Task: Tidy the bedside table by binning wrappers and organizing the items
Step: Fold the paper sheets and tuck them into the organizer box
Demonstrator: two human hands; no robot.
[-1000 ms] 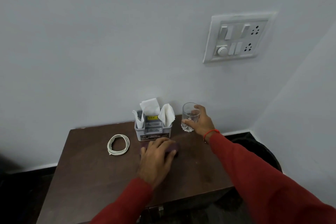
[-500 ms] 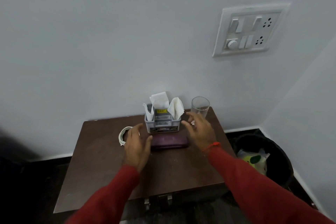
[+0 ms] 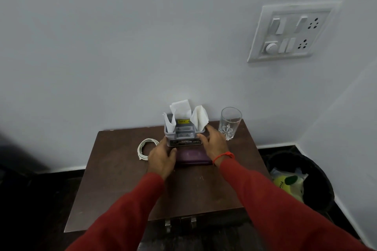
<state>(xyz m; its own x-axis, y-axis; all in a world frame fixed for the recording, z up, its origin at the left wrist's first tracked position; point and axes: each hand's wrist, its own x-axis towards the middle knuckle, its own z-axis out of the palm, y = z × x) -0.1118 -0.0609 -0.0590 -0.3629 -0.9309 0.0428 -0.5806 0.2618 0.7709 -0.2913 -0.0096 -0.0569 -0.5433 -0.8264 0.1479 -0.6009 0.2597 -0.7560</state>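
On the brown bedside table [image 3: 114, 185], against the wall, the grey organizer [image 3: 183, 134] stands between the left hand [image 3: 162, 159] and right hand [image 3: 214, 144], whose straight fingers touch its sides, with the purple case [image 3: 193, 156] lying just in front.

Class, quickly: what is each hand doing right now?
Left hand: open, fingers at the left side of the organizer, gripping nothing.
Right hand: open, fingers at the organizer's right side, gripping nothing.
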